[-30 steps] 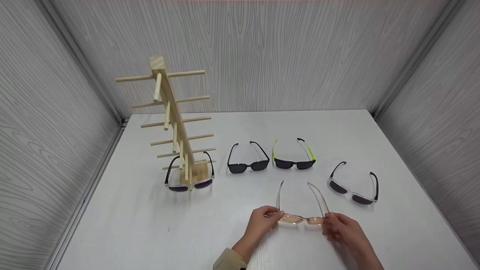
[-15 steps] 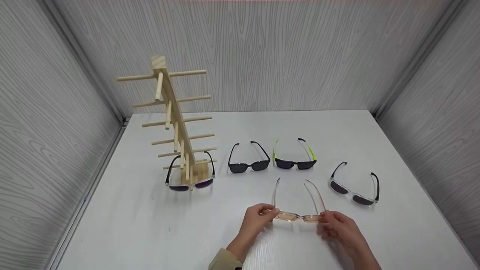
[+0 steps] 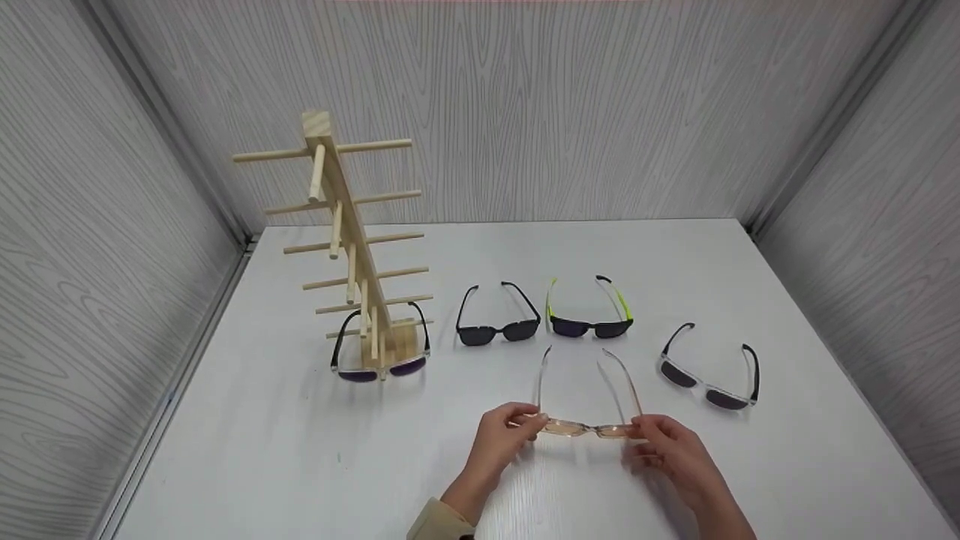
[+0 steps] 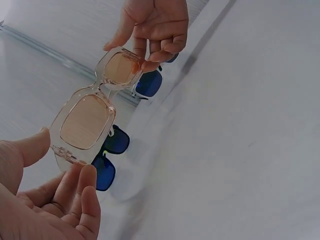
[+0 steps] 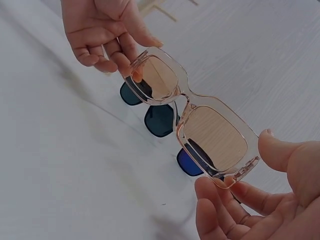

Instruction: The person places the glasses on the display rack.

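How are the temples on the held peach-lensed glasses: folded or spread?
Spread: both temples of the peach-lensed glasses extend from the front, well apart.

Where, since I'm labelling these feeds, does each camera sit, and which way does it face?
Head: on the head, facing forward and down at the white table and wooden eyewear rack; left hand, right hand and beige cuff show.
Left wrist: on the left wrist, facing across the orange-tinted glasses; left hand lower left, right hand at top.
Right wrist: on the right wrist, facing across those glasses from the other end; right hand lower right, left hand at top.
Shared by both wrist views: the glasses and both hands.
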`<state>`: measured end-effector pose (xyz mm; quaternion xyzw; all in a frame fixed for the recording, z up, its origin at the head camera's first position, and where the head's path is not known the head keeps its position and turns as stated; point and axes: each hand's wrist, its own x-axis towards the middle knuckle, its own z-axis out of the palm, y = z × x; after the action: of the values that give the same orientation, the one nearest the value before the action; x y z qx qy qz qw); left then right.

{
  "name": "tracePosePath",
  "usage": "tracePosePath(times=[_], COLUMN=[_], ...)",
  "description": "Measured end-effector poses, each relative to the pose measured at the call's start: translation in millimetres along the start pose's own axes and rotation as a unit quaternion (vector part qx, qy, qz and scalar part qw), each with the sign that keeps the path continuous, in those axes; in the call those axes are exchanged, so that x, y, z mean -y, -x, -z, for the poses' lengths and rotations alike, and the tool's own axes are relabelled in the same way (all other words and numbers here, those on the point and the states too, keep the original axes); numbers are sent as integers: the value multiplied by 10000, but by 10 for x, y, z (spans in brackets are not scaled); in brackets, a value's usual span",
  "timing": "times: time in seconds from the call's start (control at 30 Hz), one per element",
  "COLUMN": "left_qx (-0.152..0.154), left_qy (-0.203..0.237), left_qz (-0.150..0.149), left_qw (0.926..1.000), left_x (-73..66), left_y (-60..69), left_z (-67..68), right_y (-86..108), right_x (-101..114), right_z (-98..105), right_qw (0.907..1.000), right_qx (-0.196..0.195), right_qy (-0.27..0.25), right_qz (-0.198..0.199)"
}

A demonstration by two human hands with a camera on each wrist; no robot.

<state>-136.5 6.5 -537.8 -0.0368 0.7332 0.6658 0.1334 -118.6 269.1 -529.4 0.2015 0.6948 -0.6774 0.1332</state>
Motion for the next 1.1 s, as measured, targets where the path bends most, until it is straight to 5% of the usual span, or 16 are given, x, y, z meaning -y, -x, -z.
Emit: tracePosePath(times=[0.7,1.0,1.1], left_qx=[-40,-43,-63], left_qy=[229,251,334], left_qz=[-121,-52,-152], left_qw=[9997,9997,9993], left_x=[-128,-442,-435], left_y=[58,275,299], left_z=[308,445,485], right_y=[-14,-34,-32], right_x=[117,170,194], right_z=[-268,-378,-423], right_qw=[9977,9952,9941], right_qx=[385,522,573], right_qy=[-136,-14,-40], right_qz=[546,828,922])
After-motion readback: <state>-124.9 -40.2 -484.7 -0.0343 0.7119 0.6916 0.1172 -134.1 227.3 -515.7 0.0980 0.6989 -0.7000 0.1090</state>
